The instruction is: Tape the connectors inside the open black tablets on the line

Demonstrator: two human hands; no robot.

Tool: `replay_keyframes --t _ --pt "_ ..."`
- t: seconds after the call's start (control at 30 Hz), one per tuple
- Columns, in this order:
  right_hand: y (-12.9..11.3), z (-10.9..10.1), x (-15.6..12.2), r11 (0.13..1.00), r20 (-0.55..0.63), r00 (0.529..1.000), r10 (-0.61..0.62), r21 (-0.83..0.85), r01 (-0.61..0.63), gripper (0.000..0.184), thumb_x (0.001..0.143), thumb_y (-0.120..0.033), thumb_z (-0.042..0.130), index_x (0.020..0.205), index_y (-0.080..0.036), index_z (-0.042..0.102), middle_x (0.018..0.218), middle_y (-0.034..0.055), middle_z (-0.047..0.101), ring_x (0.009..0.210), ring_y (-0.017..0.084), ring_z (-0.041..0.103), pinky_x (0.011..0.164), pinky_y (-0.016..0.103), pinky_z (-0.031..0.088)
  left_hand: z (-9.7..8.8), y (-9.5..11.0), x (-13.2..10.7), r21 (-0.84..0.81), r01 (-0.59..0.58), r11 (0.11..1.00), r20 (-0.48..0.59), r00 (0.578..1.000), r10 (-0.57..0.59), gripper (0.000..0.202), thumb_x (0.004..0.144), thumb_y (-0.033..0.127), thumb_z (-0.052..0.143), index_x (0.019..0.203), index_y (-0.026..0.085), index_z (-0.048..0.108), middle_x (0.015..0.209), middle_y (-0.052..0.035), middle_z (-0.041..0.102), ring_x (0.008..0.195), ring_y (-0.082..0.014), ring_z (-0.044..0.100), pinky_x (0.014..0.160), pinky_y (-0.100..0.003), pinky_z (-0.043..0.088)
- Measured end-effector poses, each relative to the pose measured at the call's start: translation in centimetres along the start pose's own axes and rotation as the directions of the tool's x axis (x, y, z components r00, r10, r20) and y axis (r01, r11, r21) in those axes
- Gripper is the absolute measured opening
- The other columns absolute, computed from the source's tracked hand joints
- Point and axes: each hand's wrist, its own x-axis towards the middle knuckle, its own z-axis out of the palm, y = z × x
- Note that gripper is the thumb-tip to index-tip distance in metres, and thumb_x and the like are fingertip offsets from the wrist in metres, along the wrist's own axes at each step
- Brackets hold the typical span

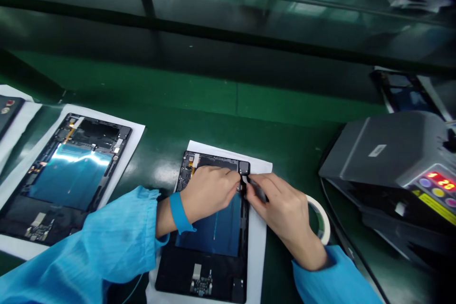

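An opened tablet point(210, 242) with a blue battery and bare circuit boards lies on a white sheet point(257, 242) in front of me. My left hand point(208, 191) rests on its upper part, fingertips pressing near the right edge. My right hand point(281, 209) meets it there, pinching a small dark strip point(245, 181) just below the black corner module point(244, 167). Both wrists come out of blue sleeves, and a blue band point(179, 212) circles the left wrist.
A second opened tablet point(71, 175) lies on paper at the left. A roll of white tape point(322, 221) sits by my right wrist. A grey machine point(395, 171) with a red display stands at the right. The green bench point(221, 95) stretches behind.
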Motion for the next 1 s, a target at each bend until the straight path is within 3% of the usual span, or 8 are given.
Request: replay_keyframes --t 1.0 --pt "-0.17 0.17 0.25 1.000 0.050 0.998 0.025 0.006 -0.025 0.010 0.085 -0.019 0.057 0.090 -0.015 0.064 0.086 0.0023 0.066 0.075 0.014 0.058 0.065 0.026 0.042 0.09 -0.03 0.11 0.002 -0.013 1.000 -0.042 0.999 0.013 0.017 0.091 0.021 0.046 0.079 0.017 0.057 0.068 -0.0002 0.062 0.061 -0.0168 0.061 0.056 -0.029 0.045"
